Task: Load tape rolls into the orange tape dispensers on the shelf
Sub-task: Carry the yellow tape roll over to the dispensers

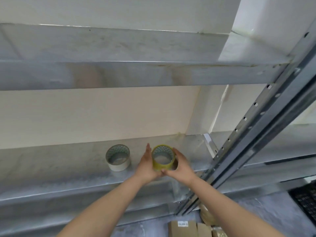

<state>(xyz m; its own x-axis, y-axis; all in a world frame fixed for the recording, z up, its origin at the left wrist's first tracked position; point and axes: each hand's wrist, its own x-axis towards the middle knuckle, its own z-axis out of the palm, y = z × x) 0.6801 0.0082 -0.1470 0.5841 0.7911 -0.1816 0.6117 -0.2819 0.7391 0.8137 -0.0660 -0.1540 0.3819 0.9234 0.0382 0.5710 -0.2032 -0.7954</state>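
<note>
Head view, the only one we have. The yellow tape roll (pixel 163 159) sits on its side on the metal shelf (pixel 68 168), core open toward us, between both hands. We cannot tell if it is lifted clear or touching the shelf.

The left hand (pixel 147 165) lies flat against the roll's left side, fingers straight and pointing up, pressing rather than wrapping. The right hand (pixel 179 164) cups the right side, fingers curved round the rim and thumb tucked at the lower front edge, so it does the actual gripping.

A white tape roll (pixel 118 159) stands just to the left, apart from both hands. The steel upright (pixel 256 125) runs near the right wrist. Cardboard boxes (pixel 183 228) lie on the floor below. No orange dispensers are in view.

We judge the step to be picking up the yellow roll. To do it well:
- Let the right hand carry it.
- Keep pressure on the outer band, not the sticky end.
- Lift straight up, so the white roll isn't knocked.
- Pull back clear of the upright.
- Find the loose tape end before loading, because the feed direction matters.
</note>
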